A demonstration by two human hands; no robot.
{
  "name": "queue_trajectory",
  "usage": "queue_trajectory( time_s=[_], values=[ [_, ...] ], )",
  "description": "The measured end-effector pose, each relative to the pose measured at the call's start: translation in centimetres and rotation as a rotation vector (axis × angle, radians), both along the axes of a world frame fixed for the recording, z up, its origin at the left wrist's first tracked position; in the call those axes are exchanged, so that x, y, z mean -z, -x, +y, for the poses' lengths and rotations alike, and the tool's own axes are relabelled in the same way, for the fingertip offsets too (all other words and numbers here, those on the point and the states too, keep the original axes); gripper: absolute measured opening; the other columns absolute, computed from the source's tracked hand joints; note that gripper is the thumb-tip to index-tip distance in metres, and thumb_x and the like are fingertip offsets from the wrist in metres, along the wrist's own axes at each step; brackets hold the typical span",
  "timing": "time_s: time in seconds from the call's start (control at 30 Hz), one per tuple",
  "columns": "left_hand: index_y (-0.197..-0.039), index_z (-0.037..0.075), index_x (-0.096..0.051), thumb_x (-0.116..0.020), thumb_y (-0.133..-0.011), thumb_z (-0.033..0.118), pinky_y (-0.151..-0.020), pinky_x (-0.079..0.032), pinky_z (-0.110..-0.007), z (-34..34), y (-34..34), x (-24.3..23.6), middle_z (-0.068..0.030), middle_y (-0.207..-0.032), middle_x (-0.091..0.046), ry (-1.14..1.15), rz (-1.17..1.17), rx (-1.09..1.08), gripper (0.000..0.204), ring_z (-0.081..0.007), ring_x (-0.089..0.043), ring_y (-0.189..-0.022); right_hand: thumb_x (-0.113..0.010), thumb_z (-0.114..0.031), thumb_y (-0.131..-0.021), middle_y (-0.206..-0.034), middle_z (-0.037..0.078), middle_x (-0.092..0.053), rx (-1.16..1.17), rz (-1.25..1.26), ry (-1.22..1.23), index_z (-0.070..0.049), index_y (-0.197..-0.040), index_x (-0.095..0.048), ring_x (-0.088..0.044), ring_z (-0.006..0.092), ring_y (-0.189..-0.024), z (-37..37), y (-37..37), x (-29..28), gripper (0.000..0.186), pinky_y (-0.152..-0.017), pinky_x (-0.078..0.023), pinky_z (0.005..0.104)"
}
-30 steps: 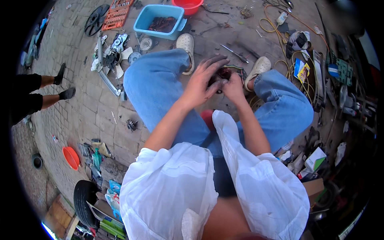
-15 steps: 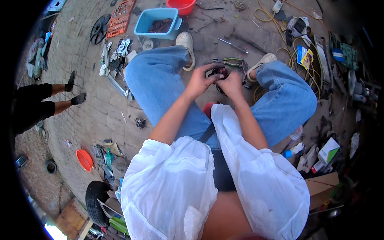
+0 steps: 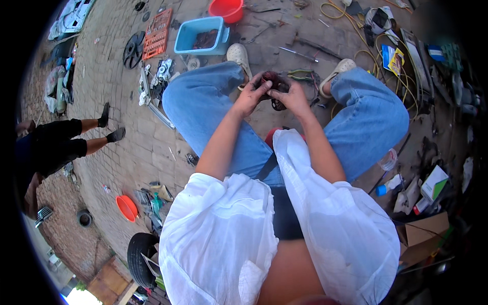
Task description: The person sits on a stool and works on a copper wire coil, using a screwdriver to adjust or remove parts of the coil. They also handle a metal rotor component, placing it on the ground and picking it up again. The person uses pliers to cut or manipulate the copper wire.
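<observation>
Between my knees, both hands hold a dark round part with reddish, coil-like windings point(image 3: 270, 77). My left hand point(image 3: 250, 97) is closed round its left side, the thumb on the near face. My right hand point(image 3: 294, 98) grips it from the right, its thumb close to the left one. A darker round piece point(image 3: 277, 104) shows just below the fingers; whether it belongs to the same part I cannot tell. Green-handled pliers point(image 3: 301, 75) lie on the ground beyond my right hand.
Ahead stand a blue tub point(image 3: 202, 36) of dark reddish scraps and a red basin point(image 3: 226, 10). An orange tool case point(image 3: 157, 34) lies further left. A long-handled hammer point(image 3: 317, 47) and yellow cable point(image 3: 363, 38) are ahead right. A person in black shorts point(image 3: 56, 145) is at left.
The part has turned and risen slightly in my fingers, so more of its reddish windings shows. My right hand has shifted its hold. The view has swung a little left.
</observation>
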State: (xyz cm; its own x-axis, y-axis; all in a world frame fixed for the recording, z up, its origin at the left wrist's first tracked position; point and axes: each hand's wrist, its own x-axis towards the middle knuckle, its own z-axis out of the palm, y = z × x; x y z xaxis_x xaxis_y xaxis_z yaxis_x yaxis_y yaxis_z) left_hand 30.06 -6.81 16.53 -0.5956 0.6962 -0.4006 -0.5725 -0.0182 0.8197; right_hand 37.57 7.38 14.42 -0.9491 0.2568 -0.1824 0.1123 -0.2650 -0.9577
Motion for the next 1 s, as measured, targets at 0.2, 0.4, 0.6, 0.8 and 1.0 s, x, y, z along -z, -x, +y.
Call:
queue_trajectory(
  time_s=[0.2, 0.4, 0.6, 0.8, 1.0],
  values=[
    [-0.125, 0.006, -0.048, -0.051, -0.095, 0.029, -0.071, -0.046, -0.029, -0.4, 0.7, 1.5, -0.0057, -0.108, -0.059, -0.050, -0.112, -0.099, 0.038, -0.0159, -0.056, -0.089, -0.069, -0.013, -0.078, -0.079, 0.006, -0.064, 0.001, -0.030, -0.033, 0.000, -0.113, -0.054, -0.058, 0.0141, -0.071, -0.3, 0.1, 0.6, 0.040, -0.066, -0.048, 0.0293],
    [-0.126, 0.006, -0.048, -0.044, -0.097, 0.035, -0.063, -0.042, -0.026, -0.1, 0.5, 1.4, -0.0044, -0.105, -0.059, -0.126, -0.143, -0.185, 0.041, -0.0132, -0.054, -0.080, -0.066, -0.015, -0.083, -0.076, 0.010, -0.064, 0.020, -0.095, -0.321, 0.000, -0.108, -0.050, -0.060, 0.0161, -0.071, -0.4, -0.4, -0.5, 0.033, -0.066, -0.047, 0.0311],
    [-0.124, 0.004, -0.049, -0.038, -0.097, 0.045, -0.053, -0.037, -0.024, -0.7, 1.3, 1.0, -0.0035, -0.102, -0.059, -0.221, -0.250, -0.072, 0.050, -0.0122, -0.050, -0.070, -0.060, -0.024, -0.089, -0.083, 0.014, -0.065, 0.122, -0.079, -0.145, 0.006, -0.107, -0.051, -0.061, 0.0188, -0.075, -0.6, 0.1, 1.1, 0.036, -0.069, -0.048, 0.0334],
    [-0.113, 0.004, -0.054, -0.039, -0.096, 0.046, -0.048, -0.034, -0.021, -0.3, 1.0, 0.8, -0.0044, -0.086, -0.059, -0.109, -0.175, 0.004, 0.048, -0.0109, -0.049, -0.062, -0.049, -0.026, -0.094, -0.092, 0.023, -0.062, 0.099, -0.094, -0.295, 0.005, -0.107, -0.051, -0.061, 0.0340, -0.083, -0.5, 0.7, 1.5, 0.034, -0.074, -0.047, 0.0390],
    [-0.106, 0.005, -0.056, -0.043, -0.096, 0.043, -0.047, -0.034, -0.023, 0.1, 0.8, 1.3, -0.0058, -0.073, -0.057, 0.069, -0.113, -0.058, 0.042, -0.0111, -0.049, -0.058, -0.048, -0.023, -0.093, -0.097, 0.028, -0.059, 0.101, -0.063, -0.462, 0.003, -0.108, -0.054, -0.058, 0.0421, -0.092, -0.4, 0.8, 3.0, 0.031, -0.078, -0.045, 0.0435]
  ],
)
